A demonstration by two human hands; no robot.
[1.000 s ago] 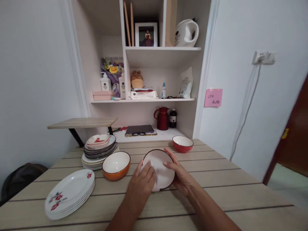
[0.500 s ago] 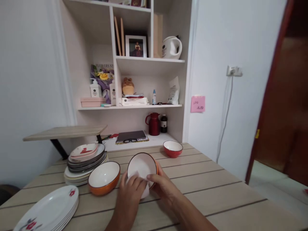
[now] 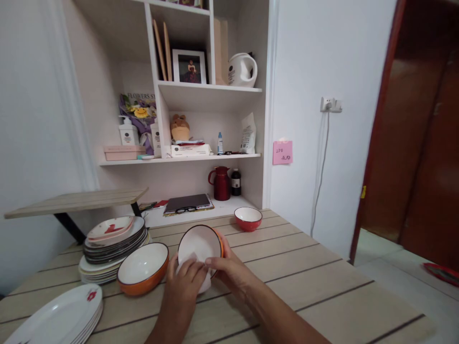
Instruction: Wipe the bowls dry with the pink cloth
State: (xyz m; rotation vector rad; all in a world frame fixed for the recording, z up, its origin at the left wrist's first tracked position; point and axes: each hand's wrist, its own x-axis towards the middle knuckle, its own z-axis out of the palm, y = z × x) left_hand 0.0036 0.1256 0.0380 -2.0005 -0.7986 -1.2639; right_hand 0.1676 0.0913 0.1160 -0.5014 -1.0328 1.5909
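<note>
Tilted towards me above the table, an orange bowl [image 3: 199,241] with a white inside and dark rim is held between my hands. My right hand [image 3: 229,268] grips its right side, thumb over the rim and fingers behind. Against the near rim, my left hand [image 3: 185,278] presses a thin whitish cloth or tissue [image 3: 205,284], its fingers bent over it. A second orange bowl [image 3: 143,266] stands upright just left of my left hand. Farther back, to the right, is a smaller red bowl [image 3: 248,219], also white inside.
Stacked plates [image 3: 113,248] with pinkish square dishes on top stand at the left. Oval floral plates [image 3: 60,313] are piled nearer me. Behind are a raised wooden stand [image 3: 79,199], a laptop-like dark slab [image 3: 188,203] and a red jug [image 3: 221,184] below the shelves.
My view has turned slightly right, so everything sits farther left in the picture. Both hands keep nearly the same hold on the bowl and cloth.
</note>
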